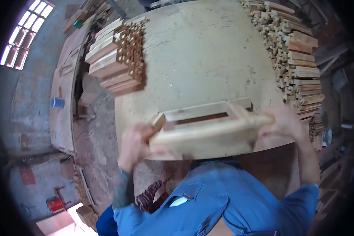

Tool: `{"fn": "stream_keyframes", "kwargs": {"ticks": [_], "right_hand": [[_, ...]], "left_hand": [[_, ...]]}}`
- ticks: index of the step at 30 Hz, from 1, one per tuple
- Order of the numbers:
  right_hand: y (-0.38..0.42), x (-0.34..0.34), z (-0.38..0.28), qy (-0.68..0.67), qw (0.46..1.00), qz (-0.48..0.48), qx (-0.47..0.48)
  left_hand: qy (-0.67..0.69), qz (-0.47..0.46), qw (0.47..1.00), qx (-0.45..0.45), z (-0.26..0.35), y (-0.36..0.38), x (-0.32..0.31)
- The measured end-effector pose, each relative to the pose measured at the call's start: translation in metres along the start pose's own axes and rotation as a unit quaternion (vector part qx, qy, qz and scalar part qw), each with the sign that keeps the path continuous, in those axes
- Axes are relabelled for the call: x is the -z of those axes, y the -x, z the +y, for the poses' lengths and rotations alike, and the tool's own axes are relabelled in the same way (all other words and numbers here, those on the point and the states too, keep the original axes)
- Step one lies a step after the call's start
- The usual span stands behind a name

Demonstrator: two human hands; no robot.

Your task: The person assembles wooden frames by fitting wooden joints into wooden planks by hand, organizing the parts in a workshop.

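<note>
A pale wooden frame [208, 135] of joined rails is held low over the near edge of the table, blurred by motion. Its thick front rail faces me, and a thinner rail [204, 109] lies behind, with a narrow gap between them. My left hand [133, 143] is closed around the frame's left end. At the other end, my right hand [283, 122] grips the front rail near its tip. Some fingers of both hands are smeared or hidden behind the wood.
The worn table [208, 55] carries stacked wooden pieces [116, 55] at left and a long pile of tenoned rails [297, 59] at right. A side bench [65, 106] holds a blue container [58, 102]. Another person's patterned sleeve [150, 194] is close by my left side.
</note>
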State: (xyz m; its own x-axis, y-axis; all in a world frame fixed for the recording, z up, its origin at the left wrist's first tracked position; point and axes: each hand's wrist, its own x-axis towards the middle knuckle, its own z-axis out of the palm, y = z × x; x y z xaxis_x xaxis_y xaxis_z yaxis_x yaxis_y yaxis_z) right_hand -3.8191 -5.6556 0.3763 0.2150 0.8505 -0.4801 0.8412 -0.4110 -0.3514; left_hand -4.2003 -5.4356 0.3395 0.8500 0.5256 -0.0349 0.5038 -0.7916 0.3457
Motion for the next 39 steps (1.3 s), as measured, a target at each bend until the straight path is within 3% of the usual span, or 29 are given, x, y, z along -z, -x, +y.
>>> {"fn": "stream_keyframes", "kwargs": {"ticks": [2,3,4,7,9,13,15,19,22,26,29,31,34,35,36,37,38,39], "right_hand": [[0.034,-0.048,0.020,-0.003,0.999,0.030,0.036],[0.047,-0.071,0.016,-0.040,0.999,0.006,-0.011],[0.056,-0.100,0.014,0.005,0.999,-0.002,-0.043],[0.049,-0.190,0.012,-0.058,0.987,0.125,-0.081],[0.011,-0.204,-0.004,-0.088,0.971,0.185,-0.120],[-0.098,-0.196,-0.009,-0.117,0.930,0.303,-0.175],[-0.158,-0.176,-0.002,-0.148,0.913,0.345,-0.159],[-0.263,-0.148,0.021,-0.219,0.875,0.408,-0.143],[-0.295,-0.141,0.005,-0.294,0.823,0.461,-0.155],[-0.268,-0.188,-0.005,-0.288,0.891,0.343,-0.082],[-0.207,-0.258,0.008,-0.305,0.864,0.386,-0.108],[-0.146,-0.282,0.024,-0.335,0.849,0.406,-0.053],[-0.070,-0.319,0.091,-0.359,0.807,0.436,-0.172],[-0.035,-0.310,0.117,-0.272,0.797,0.483,-0.242],[-0.014,-0.316,0.146,-0.468,0.658,0.536,-0.249],[0.021,-0.291,0.168,-0.453,0.639,0.496,-0.375],[0.038,-0.312,0.219,-0.456,0.596,0.557,-0.356],[0.056,-0.304,0.247,-0.549,0.482,0.601,-0.324]], "left_hand": [[0.021,0.010,1.000,-0.007,0.012,0.030,-0.025],[0.056,0.034,0.998,0.002,0.007,0.037,-0.043],[0.064,0.039,0.997,-0.007,-0.005,0.032,-0.053],[0.015,0.083,0.996,-0.041,-0.048,0.006,-0.098],[-0.077,0.185,0.979,-0.035,-0.090,-0.041,-0.139],[0.126,0.257,0.954,0.091,-0.083,-0.123,-0.148],[0.188,0.255,0.946,0.074,-0.056,-0.131,-0.143],[0.263,0.195,0.945,0.016,-0.014,-0.096,-0.186],[0.308,0.127,0.940,0.081,0.008,-0.045,-0.221],[0.318,0.106,0.933,0.127,0.019,0.006,-0.253],[0.279,0.091,0.949,0.111,0.024,0.015,-0.251],[0.284,0.048,0.954,0.082,0.024,0.009,-0.256],[0.272,0.038,0.956,0.102,0.030,-0.015,-0.266],[0.292,0.023,0.950,0.104,0.040,-0.029,-0.266],[0.311,0.012,0.944,0.110,0.053,-0.043,-0.268],[0.307,0.007,0.946,0.105,0.072,-0.060,-0.269],[0.297,0.019,0.952,0.066,0.097,-0.079,-0.270],[0.287,0.030,0.957,0.029,0.126,-0.097,-0.273]]}}
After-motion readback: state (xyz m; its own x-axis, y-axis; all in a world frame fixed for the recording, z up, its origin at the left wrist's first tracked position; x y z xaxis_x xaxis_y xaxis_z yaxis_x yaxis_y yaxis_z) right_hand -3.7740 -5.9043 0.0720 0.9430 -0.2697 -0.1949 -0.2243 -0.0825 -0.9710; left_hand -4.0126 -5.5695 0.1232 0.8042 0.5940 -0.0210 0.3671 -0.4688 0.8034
